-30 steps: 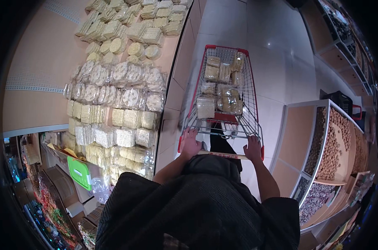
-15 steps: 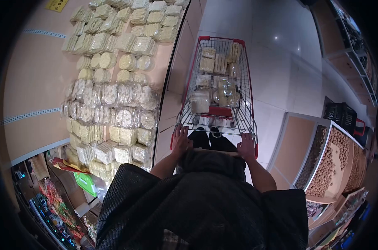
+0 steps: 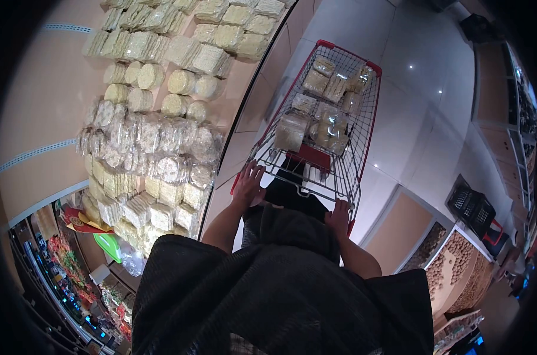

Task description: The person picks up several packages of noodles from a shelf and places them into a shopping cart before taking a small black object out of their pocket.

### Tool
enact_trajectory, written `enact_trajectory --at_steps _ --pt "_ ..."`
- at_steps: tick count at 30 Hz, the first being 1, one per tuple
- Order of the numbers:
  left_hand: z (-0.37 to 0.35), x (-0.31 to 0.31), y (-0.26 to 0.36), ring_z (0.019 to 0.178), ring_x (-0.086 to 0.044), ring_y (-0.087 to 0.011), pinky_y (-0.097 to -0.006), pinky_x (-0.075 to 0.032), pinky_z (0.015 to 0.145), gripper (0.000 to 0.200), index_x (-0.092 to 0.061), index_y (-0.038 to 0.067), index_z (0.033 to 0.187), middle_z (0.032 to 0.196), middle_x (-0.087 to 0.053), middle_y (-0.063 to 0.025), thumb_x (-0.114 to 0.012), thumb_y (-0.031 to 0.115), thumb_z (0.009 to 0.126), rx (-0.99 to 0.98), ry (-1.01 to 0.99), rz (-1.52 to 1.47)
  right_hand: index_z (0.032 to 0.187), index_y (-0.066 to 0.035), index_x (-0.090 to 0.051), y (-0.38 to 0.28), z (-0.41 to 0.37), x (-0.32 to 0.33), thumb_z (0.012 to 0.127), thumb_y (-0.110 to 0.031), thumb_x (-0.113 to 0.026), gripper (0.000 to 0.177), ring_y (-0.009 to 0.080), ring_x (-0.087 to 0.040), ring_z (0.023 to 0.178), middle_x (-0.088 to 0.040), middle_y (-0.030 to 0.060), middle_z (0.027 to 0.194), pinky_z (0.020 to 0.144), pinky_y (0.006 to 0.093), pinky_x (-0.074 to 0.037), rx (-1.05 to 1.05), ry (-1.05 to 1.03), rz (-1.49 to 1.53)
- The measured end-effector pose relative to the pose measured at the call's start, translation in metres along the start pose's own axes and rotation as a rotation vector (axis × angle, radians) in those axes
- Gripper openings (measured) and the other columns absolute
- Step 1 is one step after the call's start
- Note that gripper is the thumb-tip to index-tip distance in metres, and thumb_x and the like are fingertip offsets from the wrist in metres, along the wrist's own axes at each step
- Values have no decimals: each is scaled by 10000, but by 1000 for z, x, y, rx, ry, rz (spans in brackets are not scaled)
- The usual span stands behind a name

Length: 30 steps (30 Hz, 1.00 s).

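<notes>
My left hand (image 3: 249,186) is closed over the left part of the handle of a shopping cart (image 3: 372,118). At the right end of that handle, my right hand (image 3: 337,219) also grips, partly in shadow. The wire cart has red trim and stands just in front of my body. Inside it lie several clear packs of pale dried noodle cakes, with one square pack (image 3: 290,134) near the left side. The handle itself is mostly hidden under my hands and the dark clothing.
Left of the cart, a display counter (image 3: 49,112) carries stacks of wrapped noodle cakes (image 3: 152,76). To the right are a bin of brown nut-like items (image 3: 452,260) and black baskets (image 3: 472,204). Pale tiled floor (image 3: 422,118) runs ahead and right.
The cart now sits angled, its front end swung to the right in view. Both hands stay on the handle, and the surroundings have rotated and shifted in view.
</notes>
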<state>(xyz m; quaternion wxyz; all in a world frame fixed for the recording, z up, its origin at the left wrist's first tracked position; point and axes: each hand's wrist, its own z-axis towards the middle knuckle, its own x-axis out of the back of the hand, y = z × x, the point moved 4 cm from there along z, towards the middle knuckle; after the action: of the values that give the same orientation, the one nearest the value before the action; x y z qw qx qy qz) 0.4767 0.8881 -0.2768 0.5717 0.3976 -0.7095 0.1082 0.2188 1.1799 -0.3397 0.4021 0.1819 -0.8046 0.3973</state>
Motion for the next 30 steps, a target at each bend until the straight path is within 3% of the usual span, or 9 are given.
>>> enact_trajectory --at_steps 10,11,21,30 --pt "154 68 18 1539 -359 -397 -535 -327 1274 765 -508 51 1496 1494 -522 -156 -687 169 762 -126 -29 -6 1357 105 -488 0 104 47 814 -129 -615 605 536 -421 1325 -485 312 1296 1135 618 -409 -132 -2 59" --pt "169 70 18 1538 -359 -398 -536 -324 1275 760 -508 46 1494 1492 -522 -160 -683 164 764 -142 -21 -2 1374 96 -525 0 113 53 818 -142 -612 610 491 -488 1282 -529 272 1259 1061 573 -505 -73 70 -47" --pt "302 123 36 1518 -376 -397 -540 -323 1264 707 -513 29 1457 1465 -518 -167 -664 124 773 -272 48 -47 1349 116 -527 -18 219 128 845 -119 -620 564 486 -457 1313 -528 277 1306 1142 562 -427 -154 82 57" --pt "395 143 48 1530 -359 -389 -519 -311 1288 740 -528 43 1458 1459 -533 -136 -693 138 742 -236 -56 27 1354 120 -513 -4 288 157 845 -135 -628 581 499 -444 1314 -511 291 1298 1167 569 -393 -221 77 125"
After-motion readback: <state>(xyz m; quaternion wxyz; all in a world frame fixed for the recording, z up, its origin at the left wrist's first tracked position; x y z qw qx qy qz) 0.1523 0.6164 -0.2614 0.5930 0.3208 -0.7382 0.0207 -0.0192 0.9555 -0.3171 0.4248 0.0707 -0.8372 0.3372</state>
